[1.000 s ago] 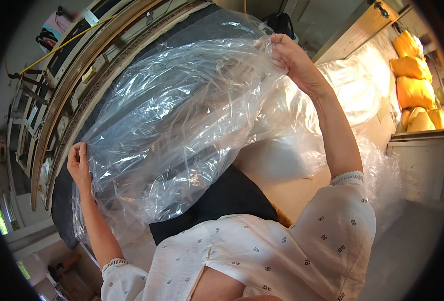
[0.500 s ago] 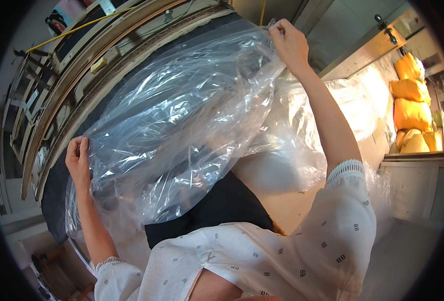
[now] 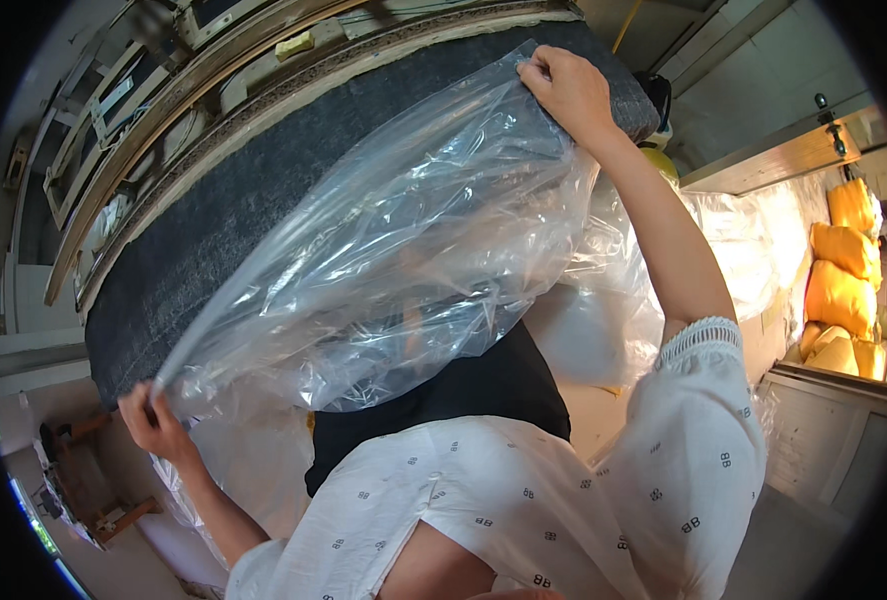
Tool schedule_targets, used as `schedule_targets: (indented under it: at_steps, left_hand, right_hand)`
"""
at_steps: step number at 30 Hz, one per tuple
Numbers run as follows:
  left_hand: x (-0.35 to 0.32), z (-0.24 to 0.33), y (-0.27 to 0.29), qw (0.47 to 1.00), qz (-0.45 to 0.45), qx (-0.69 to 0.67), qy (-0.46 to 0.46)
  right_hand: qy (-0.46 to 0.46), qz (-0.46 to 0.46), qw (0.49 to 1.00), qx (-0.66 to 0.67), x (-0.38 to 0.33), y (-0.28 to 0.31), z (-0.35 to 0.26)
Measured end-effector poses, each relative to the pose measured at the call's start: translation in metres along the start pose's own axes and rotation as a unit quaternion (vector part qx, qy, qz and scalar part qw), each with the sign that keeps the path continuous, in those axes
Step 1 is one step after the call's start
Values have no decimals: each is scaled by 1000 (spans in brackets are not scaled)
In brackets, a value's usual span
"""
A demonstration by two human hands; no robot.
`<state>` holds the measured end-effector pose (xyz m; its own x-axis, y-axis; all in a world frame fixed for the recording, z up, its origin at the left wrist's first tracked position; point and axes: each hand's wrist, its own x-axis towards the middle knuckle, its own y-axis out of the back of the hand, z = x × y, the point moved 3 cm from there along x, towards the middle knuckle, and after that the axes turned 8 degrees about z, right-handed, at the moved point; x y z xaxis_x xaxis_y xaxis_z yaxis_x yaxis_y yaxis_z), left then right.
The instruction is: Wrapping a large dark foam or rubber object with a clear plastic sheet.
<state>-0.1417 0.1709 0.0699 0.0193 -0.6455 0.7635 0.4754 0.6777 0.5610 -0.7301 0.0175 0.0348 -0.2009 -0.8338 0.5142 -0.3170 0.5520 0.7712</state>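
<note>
A large sheet of clear plastic film (image 3: 393, 250) stretches crumpled and shiny between my hands. My left hand (image 3: 153, 424) pinches its lower left corner, near the front left end of the dark, cloth-covered work surface (image 3: 253, 200). Up at the right, my right hand (image 3: 567, 92) grips the opposite corner, fingers closed on it above the far part of that surface. The film's far edge runs as a taut diagonal from one hand to the other. Its near folds hang against my black lower garment (image 3: 453, 385).
Beyond the surface runs a long wooden-edged machine frame (image 3: 163, 140) with a small yellow block (image 3: 295, 45) on it. More plastic film (image 3: 743, 240) lies in bright light at the right. Yellow bundles (image 3: 843, 290) are stacked on a white cabinet (image 3: 823, 430).
My left hand has come down and toward me with its corner of film. The film's far edge has drawn nearer, baring more dark surface. My right hand keeps its grip; the view has shifted.
</note>
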Motion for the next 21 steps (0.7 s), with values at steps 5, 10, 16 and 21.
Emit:
schedule_targets:
  at_steps: [5, 10, 16, 21]
  left_hand:
    - [-78, 27, 8, 996, -72, 19, 51]
    - [-103, -10, -12, 956, -134, -4, 260]
    - [5, -55, -16, 810, 185, -345, 436]
    - [54, -174, -70, 961, 115, -113, 223]
  right_hand:
    - [22, 96, 995, -18, -4, -15, 0]
    - [2, 45, 997, 60, 17, -27, 4]
    - [-93, 118, 864, 481, 41, -11, -67]
    - [-42, 237, 922, 303, 30, -67, -89]
